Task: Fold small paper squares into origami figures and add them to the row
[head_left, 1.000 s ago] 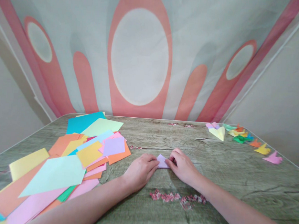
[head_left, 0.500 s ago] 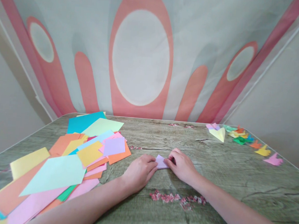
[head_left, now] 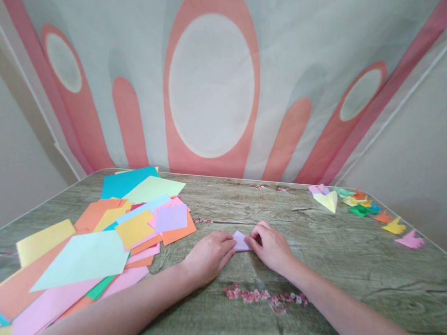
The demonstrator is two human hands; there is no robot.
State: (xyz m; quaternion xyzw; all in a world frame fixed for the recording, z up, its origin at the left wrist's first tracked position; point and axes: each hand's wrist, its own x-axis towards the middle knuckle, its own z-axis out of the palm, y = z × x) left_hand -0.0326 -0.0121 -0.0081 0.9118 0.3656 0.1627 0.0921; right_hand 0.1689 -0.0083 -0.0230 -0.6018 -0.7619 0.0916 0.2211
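- Here's the lilac paper (head_left: 241,241), small and folded, flat on the tabletop (head_left: 354,271) between the two hands, its point aimed away from the person.
- Left hand (head_left: 209,254): fingers bunched together, holding the paper's left end; its thumb is mostly lost from view.
- Right hand (head_left: 269,247): thumb and forefinger pinching the right corner, the other fingers curled in.
- Here's the danger: if the two sides pull unevenly, the lilac paper could swivel and the crease run crooked.
- Press before the edges meet and, I'd judge, a wrong line gets set; the fingers cover both ends, so alignment is hard to check.
- Too hard a tug on that pinched corner could tear or crumple so small a piece; too light a left hold could let it slip or spring open.
- Over on the left, the pile (head_left: 85,257) spreads loosely under the left forearm; a careless elbow might drag sheets along.
- Far right, folded pieces, a green one (head_left: 362,210) and a pink one (head_left: 410,239) among them, sit well apart from the hands, so little threat there.
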